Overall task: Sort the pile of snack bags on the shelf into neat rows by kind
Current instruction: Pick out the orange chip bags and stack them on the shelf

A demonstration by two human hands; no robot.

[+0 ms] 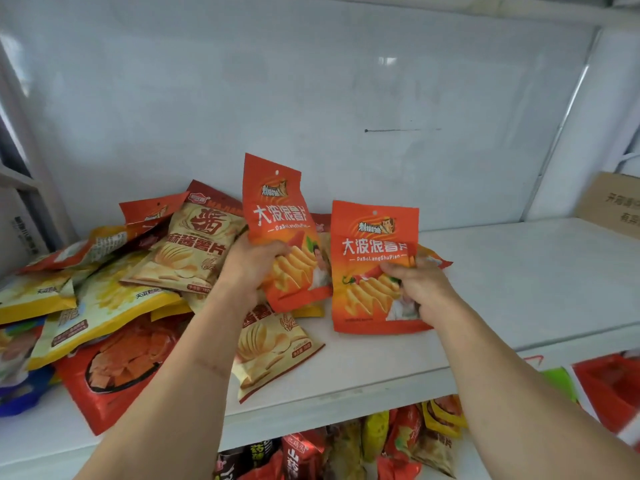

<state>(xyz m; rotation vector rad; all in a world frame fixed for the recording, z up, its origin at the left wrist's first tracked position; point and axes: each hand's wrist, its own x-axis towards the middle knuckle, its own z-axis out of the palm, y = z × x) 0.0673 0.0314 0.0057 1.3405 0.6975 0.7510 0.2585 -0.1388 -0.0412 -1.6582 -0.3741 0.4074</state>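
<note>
My left hand [251, 268] grips an orange-red chip bag [277, 216] and holds it upright above the pile. My right hand [420, 284] grips a second orange-red chip bag [372, 244] of the same kind, upright, with its bottom edge at the white shelf [502, 289]. The two bags are side by side, slightly apart. To the left lies a jumbled pile: beige chip bags [197, 247], another beige bag [273, 351] near the front edge, yellow bags [104, 303] and a large red bag [114, 372].
The right half of the shelf is bare white surface. A cardboard box [609, 206] stands at the far right. Below the shelf's front edge, a lower shelf holds more snack bags [346, 445]. A red package [613, 389] shows at the lower right.
</note>
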